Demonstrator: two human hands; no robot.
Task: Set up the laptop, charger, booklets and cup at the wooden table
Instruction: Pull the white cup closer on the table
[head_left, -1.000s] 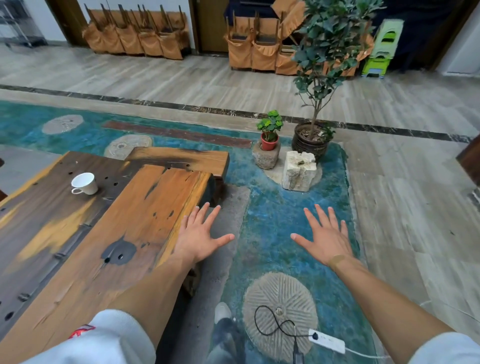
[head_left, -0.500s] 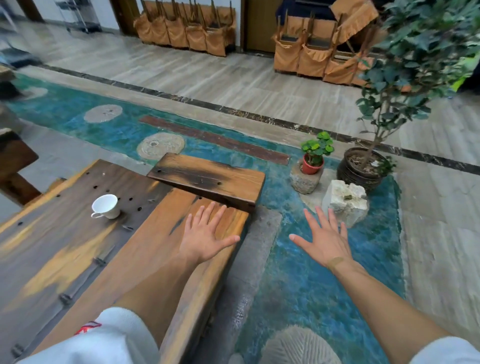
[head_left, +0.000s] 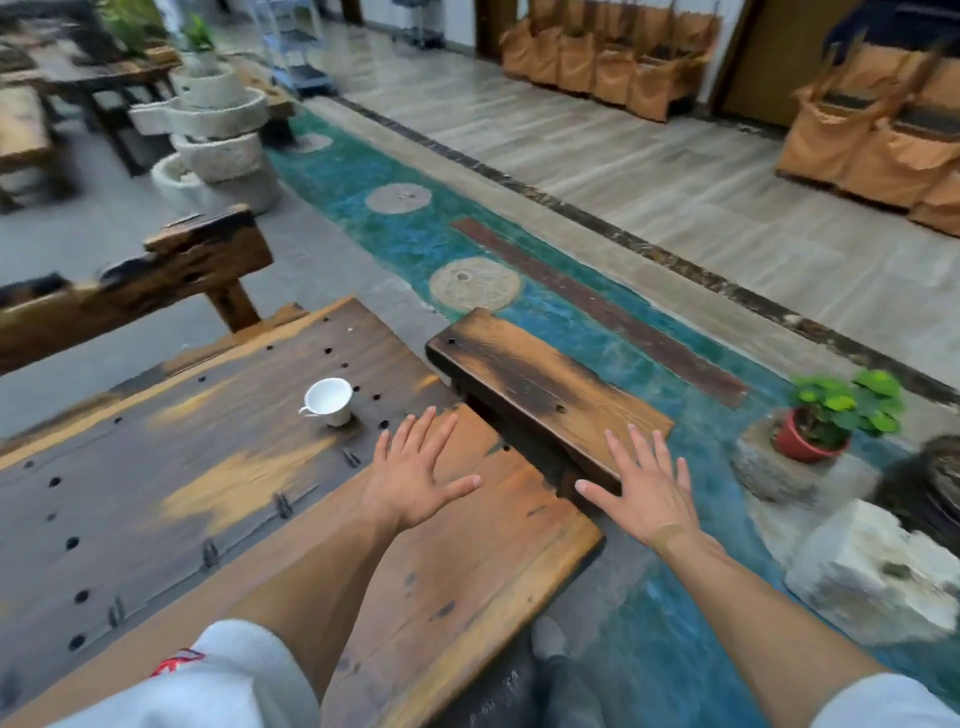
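A: What does the cup (head_left: 328, 401) look like from where you stand?

B: It's a small white cup with a handle on its left side, tipped so its empty mouth faces you. It sits on the dark plank of the wooden table (head_left: 156, 499), toward the table's far edge and nearer the far right corner than the left.

A: And your hands?

B: Your left hand (head_left: 415, 475) is stretched out palm down over the table's orange plank, near the far right corner, fingers spread wide and holding nothing. The cup is just beyond its fingertips and a little left, not touching them. I can't tell whether the palm rests on the wood or floats above it.

A: The right one?

B: Your right hand (head_left: 647, 491) is also flat and splayed, empty, reaching past the table's right edge over the near end of a lower wooden bench (head_left: 535, 387). Both forearms are bare, with pale sleeves (head_left: 208, 680) pushed up near the bottom of the view.

A: Anything else close by?

B: A red potted plant (head_left: 826, 415) on a stone, well off to the right on the blue-green floor
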